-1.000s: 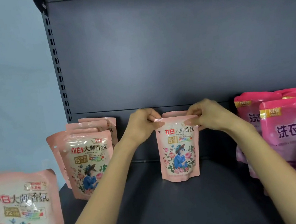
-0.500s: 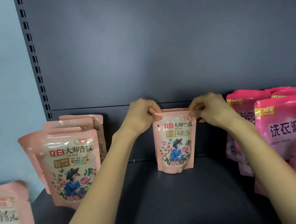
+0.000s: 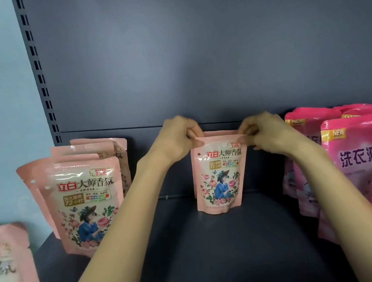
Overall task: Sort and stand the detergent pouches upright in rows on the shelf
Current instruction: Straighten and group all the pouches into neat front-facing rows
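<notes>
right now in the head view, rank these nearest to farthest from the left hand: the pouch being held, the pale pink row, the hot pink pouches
1. The held pouch, centre: the left hand pinches its top left corner.
2. The pale pink row, standing to that hand's left.
3. The hot pink pouches, far right, beyond the right hand.

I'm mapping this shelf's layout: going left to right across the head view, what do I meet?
Loose peach pouch at the frame edge → row of peach pouches → left hand → held peach pouch → right hand → hot-pink pouches.
</notes>
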`<state>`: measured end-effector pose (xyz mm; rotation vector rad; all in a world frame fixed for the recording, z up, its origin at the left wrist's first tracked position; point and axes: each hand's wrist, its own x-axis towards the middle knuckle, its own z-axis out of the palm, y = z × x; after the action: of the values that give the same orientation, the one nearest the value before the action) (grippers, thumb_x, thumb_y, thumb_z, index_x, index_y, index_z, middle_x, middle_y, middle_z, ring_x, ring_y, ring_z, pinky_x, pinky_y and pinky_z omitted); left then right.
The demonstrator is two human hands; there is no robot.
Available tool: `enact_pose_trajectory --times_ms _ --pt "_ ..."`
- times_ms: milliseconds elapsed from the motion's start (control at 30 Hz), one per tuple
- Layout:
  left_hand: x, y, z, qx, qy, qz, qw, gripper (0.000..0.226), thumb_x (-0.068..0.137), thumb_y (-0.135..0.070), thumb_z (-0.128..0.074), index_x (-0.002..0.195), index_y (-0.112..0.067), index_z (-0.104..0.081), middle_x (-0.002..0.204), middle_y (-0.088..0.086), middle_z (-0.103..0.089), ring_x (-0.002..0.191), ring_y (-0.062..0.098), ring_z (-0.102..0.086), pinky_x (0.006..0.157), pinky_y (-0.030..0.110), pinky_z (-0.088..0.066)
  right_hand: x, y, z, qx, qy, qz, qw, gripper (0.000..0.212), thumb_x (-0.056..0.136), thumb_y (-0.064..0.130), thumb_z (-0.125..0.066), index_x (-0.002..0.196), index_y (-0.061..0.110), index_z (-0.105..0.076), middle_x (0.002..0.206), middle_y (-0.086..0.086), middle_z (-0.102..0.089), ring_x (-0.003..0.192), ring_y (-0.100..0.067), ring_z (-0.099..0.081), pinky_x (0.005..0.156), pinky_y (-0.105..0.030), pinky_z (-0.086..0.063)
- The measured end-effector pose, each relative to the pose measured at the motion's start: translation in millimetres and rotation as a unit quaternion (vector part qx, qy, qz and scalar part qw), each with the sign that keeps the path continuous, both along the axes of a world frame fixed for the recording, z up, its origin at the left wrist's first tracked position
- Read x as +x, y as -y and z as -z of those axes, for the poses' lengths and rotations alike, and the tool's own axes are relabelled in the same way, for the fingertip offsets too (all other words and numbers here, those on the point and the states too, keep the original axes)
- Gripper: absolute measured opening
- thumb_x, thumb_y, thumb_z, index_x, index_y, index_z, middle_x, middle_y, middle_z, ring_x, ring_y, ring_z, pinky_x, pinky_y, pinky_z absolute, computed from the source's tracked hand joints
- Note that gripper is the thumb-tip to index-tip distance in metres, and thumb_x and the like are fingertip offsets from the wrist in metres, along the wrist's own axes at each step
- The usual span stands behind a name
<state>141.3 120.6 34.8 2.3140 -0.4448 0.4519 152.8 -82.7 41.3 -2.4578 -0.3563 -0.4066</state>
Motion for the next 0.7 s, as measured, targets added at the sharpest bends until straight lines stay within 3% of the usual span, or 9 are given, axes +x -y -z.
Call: enact_pose_trajectory --times_ms 100,267,400,500,700 --pt "-3.2 0.5 -1.4 0.027 0.000 -0.006 1.000 0.009 0.081 -0.010 -0.070 0.084 -0.018 -0.065 0.080 -0.004 -0.064 0.070 0.002 -0.058 0.067 0.013 -0.042 -2.3 -1.1 -0.8 -0.035 -0.006 -0.008 0.999 0.009 0.083 0.016 -0.069 0.085 0.019 -0.060 0.093 -0.003 -0.066 0.080 -0.014 -0.058 0.069 -0.023 -0.044" --pt "-10.5 7.0 -2.5 0.121 -0.005 -0.064 0.991 0.024 0.086 -0.033 -0.063 0.105 -0.019 -0.061 0.108 0.002 -0.065 0.097 0.020 -0.060 0.089 0.039 -0.049 -3.7 -8.3 1.5 -0.060 -0.002 -0.033 0.998 0.031 0.084 0.024 -0.068 0.113 0.016 -0.059 0.113 -0.003 -0.062 0.099 -0.016 -0.057 0.082 -0.024 -0.043" --pt "-26.1 14.8 -7.8 0.253 0.014 -0.113 0.961 0.048 0.090 -0.052 -0.047 0.126 -0.020 -0.048 0.126 0.002 -0.054 0.115 0.023 -0.050 0.085 0.037 -0.041 -7.9 -11.9 1.4 -0.087 0.002 -0.047 0.995 0.045 0.087 0.032 -0.063 0.126 0.015 -0.050 0.124 -0.006 -0.056 0.107 -0.017 -0.054 0.081 -0.021 -0.038" --pt "-38.9 19.6 -13.1 0.295 0.031 -0.136 0.945 0.063 0.090 -0.057 -0.041 0.139 -0.018 -0.034 0.141 0.004 -0.041 0.129 0.025 -0.036 0.098 0.041 -0.034 -15.0 -13.1 -4.5 -0.129 0.006 -0.054 0.990 0.055 0.088 0.038 -0.059 0.134 0.013 -0.044 0.132 -0.007 -0.051 0.118 -0.020 -0.049 0.085 -0.022 -0.036" --pt "-55.1 19.1 -1.3 0.334 0.057 -0.175 0.924 0.059 0.093 -0.054 -0.036 0.141 -0.020 -0.031 0.146 0.003 -0.033 0.134 0.024 -0.028 0.107 0.044 -0.025 -27.4 -14.0 -9.8 -0.155 0.021 -0.059 0.986 0.063 0.089 0.040 -0.057 0.142 0.013 -0.035 0.144 -0.008 -0.038 0.132 -0.023 -0.036 0.106 -0.031 -0.032"
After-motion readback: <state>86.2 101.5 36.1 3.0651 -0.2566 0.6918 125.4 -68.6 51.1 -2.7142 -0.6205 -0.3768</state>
